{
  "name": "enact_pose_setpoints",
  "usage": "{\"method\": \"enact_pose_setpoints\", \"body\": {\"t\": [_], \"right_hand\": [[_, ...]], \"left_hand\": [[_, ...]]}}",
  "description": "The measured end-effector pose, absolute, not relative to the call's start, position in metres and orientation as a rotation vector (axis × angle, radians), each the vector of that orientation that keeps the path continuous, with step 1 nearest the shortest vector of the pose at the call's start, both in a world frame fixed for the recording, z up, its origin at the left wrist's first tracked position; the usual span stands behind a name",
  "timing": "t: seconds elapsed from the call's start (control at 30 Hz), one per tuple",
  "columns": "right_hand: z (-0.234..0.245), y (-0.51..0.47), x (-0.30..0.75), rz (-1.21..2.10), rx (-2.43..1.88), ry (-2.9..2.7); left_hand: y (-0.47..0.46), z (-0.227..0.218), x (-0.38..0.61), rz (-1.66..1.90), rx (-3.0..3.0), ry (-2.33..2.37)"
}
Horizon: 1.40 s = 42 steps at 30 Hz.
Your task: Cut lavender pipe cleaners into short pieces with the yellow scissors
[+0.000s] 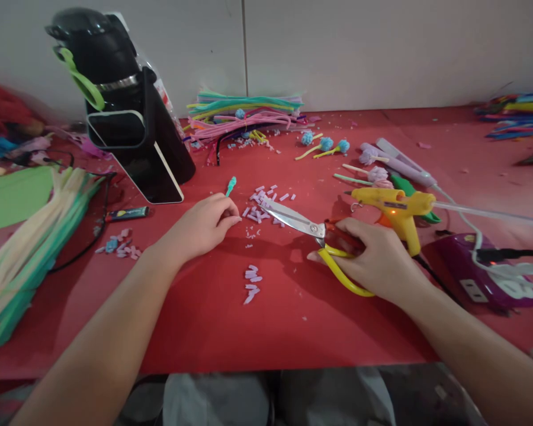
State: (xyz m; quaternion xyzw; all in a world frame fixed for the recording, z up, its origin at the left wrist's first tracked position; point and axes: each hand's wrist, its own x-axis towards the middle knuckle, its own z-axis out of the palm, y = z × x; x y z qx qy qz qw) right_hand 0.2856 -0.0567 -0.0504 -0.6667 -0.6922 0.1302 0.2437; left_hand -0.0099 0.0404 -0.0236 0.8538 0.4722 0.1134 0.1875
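Red cloth covers the surface (231, 337), and on it the scissors (293, 218) serve as the landmark. Their long axis runs slantwise, from the yellow and red handles up and leftward to the tip. The right hand (375, 260) has its grip clenched around those handles, and the blades look almost closed. Right at the tip lies a scatter of lilac snippets (262, 204). The left hand (204, 228) rests just left of the tip, the nearer of the 2 hands to the snippets. Its grip is drawn shut, fingertips pressed together at the scatter's edge; whether a snippet sits between them cannot be told.

A 2nd small heap of lilac bits (251, 284) lies on the near side of the blades. A yellow glue gun (395, 208) stands just behind the handles, touching neither hand. Far behind the tip a stack of pipe cleaners (244, 112) lies against the pale wall, and well left of it stands a black holder (128, 130).
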Motion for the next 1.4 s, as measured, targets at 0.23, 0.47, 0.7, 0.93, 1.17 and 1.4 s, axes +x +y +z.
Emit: {"method": "enact_pose_setpoints", "body": {"t": [0.23,0.47,0.7,0.93,1.17,1.4], "right_hand": [[-0.049,-0.057,0.284,0.387,-1.827,-1.902],[-0.049,-0.059,0.282,0.486,-1.816,-1.887],[-0.048,-0.059,0.281,0.495,-1.792,-1.910],[-0.047,-0.062,0.282,0.491,-1.748,-1.917],[-0.048,-0.061,0.281,0.451,-1.735,-1.943],[-0.047,-0.061,0.279,0.443,-1.699,-1.947]], "left_hand": [[0.028,-0.009,-0.011,0.684,2.131,1.276],[0.012,0.002,-0.005,0.862,2.046,1.225],[0.008,0.003,-0.003,0.828,2.003,1.281],[0.008,0.007,-0.003,0.749,2.078,1.250],[0.005,0.006,-0.001,0.742,2.108,1.229],[0.002,0.004,0.002,0.728,2.162,1.238]]}}
